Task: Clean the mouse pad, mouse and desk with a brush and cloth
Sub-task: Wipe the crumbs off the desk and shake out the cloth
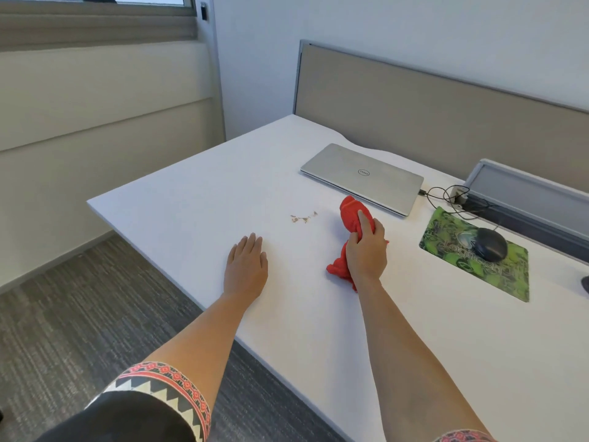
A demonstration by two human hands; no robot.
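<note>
My right hand grips a bunched red cloth on the white desk, its fingers curled round the middle of it. A small patch of brownish crumbs lies on the desk just left of the cloth's far end. My left hand rests flat on the desk with straight fingers, near the front edge. To the right, a green patterned mouse pad carries a dark mouse. No brush is in view.
A shut silver laptop lies behind the cloth, with a black cable running from its right side. A beige partition closes the desk's far side. The desk's left edge drops to grey carpet.
</note>
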